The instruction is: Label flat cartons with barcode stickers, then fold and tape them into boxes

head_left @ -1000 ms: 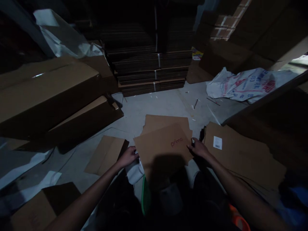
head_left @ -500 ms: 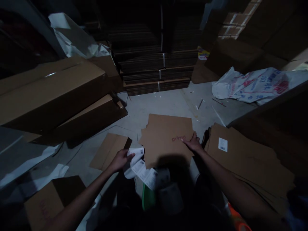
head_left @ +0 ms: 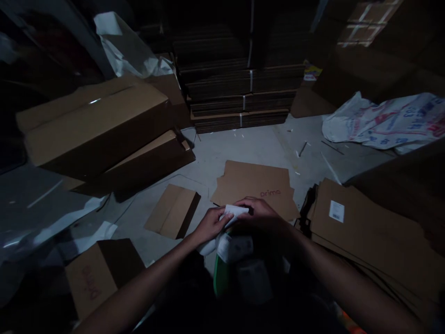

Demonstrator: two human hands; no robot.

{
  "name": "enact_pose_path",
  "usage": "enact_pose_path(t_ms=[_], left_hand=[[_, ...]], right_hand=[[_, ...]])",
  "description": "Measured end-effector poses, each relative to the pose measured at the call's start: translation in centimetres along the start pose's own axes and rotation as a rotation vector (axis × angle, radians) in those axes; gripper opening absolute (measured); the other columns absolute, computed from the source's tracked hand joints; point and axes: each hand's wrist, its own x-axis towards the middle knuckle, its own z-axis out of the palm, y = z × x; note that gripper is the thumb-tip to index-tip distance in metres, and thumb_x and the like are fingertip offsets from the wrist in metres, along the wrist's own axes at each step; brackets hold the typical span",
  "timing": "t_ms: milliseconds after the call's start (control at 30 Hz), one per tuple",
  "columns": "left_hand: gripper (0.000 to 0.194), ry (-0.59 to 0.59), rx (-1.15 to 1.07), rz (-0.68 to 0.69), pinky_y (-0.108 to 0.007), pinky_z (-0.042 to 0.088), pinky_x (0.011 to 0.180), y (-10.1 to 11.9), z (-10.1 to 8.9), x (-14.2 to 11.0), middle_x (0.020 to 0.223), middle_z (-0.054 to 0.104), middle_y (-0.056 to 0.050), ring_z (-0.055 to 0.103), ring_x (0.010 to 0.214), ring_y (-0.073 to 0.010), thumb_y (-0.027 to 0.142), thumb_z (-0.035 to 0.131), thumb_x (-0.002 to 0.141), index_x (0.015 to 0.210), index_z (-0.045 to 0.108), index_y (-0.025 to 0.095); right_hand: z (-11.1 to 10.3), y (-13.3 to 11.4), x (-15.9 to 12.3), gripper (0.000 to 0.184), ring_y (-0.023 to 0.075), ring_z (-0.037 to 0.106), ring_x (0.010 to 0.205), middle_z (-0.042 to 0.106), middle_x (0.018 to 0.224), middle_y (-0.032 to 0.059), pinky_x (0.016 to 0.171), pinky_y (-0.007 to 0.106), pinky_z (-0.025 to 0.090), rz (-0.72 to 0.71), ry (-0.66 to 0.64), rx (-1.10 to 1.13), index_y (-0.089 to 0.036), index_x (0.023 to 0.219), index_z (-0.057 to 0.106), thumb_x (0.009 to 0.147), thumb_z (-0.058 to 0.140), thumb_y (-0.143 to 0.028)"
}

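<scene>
Close to the body, below the hands, the lower end of a label strip (head_left: pixel 235 211) hangs in shadow beside a green object (head_left: pixel 220 273) too dark to identify. The strip's upper end is between the two hands, in front of the nearer edge of the cardboard sheets (head_left: pixel 257 178). The left hand (head_left: pixel 212 221) has its grip pinched on the strip, thumb on top; the right hand (head_left: pixel 259 212) has its fingers closed around the other end, though shadow hides part of that hold. The strip should be almost weightless, limp and quick to crease or tear, and its underside may be tacky, so it is best held by the edges with fingertips.

Just beyond, the sheets lie flat on the floor (head_left: pixel 239 146), fanned a little out of line. Each should be light but stiff, smooth enough to slide on the next, with corners that could bend; opposite edges look like the best hold.

To the right of them is a second pile of cardboard (head_left: pixel 378 236), its top sheet bearing a white label (head_left: pixel 336 211). To the left sits a small box (head_left: pixel 174 211). Farther off stand strapped bundles (head_left: pixel 239 99), likely heavy as a block, and a crumpled sack (head_left: pixel 385 120), probably soft and slippery.
</scene>
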Motion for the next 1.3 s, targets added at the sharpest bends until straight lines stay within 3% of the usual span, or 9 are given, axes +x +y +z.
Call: enact_pose_path(t_ms=[100,200,367,567,767,900,1000,1200,1300], left_hand=[[0.035,0.092,-0.028,-0.018,-0.027,0.049,0.076,-0.1,0.1,-0.7,0.095,0.073,-0.006,0.065,0.081,-0.0186,0.046,0.060,0.098,0.105,0.073,0.014],[0.063,0.223,-0.149,-0.047,-0.029,0.052,0.083,-0.6,0.2,-1.2,0.122,0.072,-0.012,0.069,0.096,-0.0217,0.041,0.081,0.081,0.136,0.061,0.017],[0.028,0.199,0.030,-0.122,-0.025,0.045,0.066,-1.5,0.6,-2.9,0.076,0.074,-0.002,0.063,0.069,-0.0164,0.043,0.067,0.092,0.091,0.077,0.017],[0.022,0.221,0.090,-0.186,-0.025,0.048,0.068,-2.8,0.8,-6.2,0.077,0.077,-0.002,0.068,0.069,-0.0172,0.037,0.065,0.093,0.087,0.078,0.019],[0.054,0.253,0.021,-0.022,-0.033,0.053,0.099,-2.7,1.2,-5.0,0.123,0.075,-0.007,0.072,0.111,-0.0237,0.029,0.078,0.084,0.135,0.064,0.024],[0.017,0.145,0.027,-0.078,-0.025,0.051,0.075,-3.5,1.9,-4.2,0.088,0.079,-0.002,0.073,0.082,-0.0187,0.021,0.068,0.088,0.101,0.079,0.020],[0.017,0.129,0.134,-0.135,-0.022,0.038,0.060,-5.2,2.2,-4.3,0.066,0.071,0.001,0.065,0.066,-0.0157,0.024,0.066,0.088,0.075,0.076,0.016],[0.029,0.235,0.305,-0.240,-0.025,0.032,0.059,-8.1,1.9,-5.6,0.062,0.068,-0.003,0.059,0.059,-0.0175,0.040,0.066,0.092,0.077,0.077,0.018],[0.038,0.252,0.191,-0.160,-0.025,0.037,0.061,-8.3,1.8,-6.8,0.071,0.070,-0.005,0.061,0.064,-0.0179,0.045,0.060,0.097,0.077,0.075,0.017]], right_hand=[[1.5,-1.2,-0.1,0.025,0.0199,0.071,0.092,0.078,0.101,0.0027,0.086,0.031,0.053,0.103,0.071,0.027,-0.021,0.108,0.076,0.086,0.069,-0.029],[2.6,-0.9,-0.5,0.021,0.0185,0.071,0.087,0.078,0.095,0.0007,0.081,0.029,0.053,0.116,0.104,0.039,-0.022,0.107,0.075,0.089,0.069,-0.031],[4.9,-0.9,-1.1,0.017,0.0198,0.067,0.094,0.075,0.098,0.0043,0.085,0.031,0.047,-0.110,0.205,-0.290,-0.023,0.095,0.074,0.097,0.066,-0.037],[7.1,-1.4,-2.1,0.013,0.0199,0.060,0.086,0.071,0.085,0.0035,0.075,0.031,0.040,-0.217,0.094,-0.583,-0.025,0.093,0.075,0.098,0.065,-0.032],[7.6,-0.6,-1.4,0.011,0.0202,0.057,0.084,0.070,0.084,0.0037,0.074,0.032,0.036,-0.278,0.153,-0.657,-0.026,0.091,0.075,0.096,0.065,-0.026],[6.5,-0.4,-1.2,0.019,0.0194,0.055,0.079,0.069,0.075,0.0038,0.071,0.032,0.033,-0.304,0.125,-0.717,-0.024,0.080,0.073,0.096,0.064,-0.027],[5.0,0.6,-1.4,0.020,0.0193,0.058,0.079,0.070,0.076,0.0044,0.074,0.033,0.036,-0.314,0.126,-0.656,-0.024,0.080,0.075,0.096,0.063,-0.029],[3.8,5.8,0.8,0.039,0.0219,0.068,0.083,0.077,0.090,0.0083,0.078,0.033,0.051,0.129,0.551,-0.048,-0.020,0.093,0.077,0.092,0.062,-0.056],[5.2,8.8,3.5,0.060,0.0240,0.071,0.079,0.078,0.085,0.0106,0.071,0.032,0.054,0.384,0.578,0.250,-0.015,0.090,0.075,0.074,0.069,-0.073]])
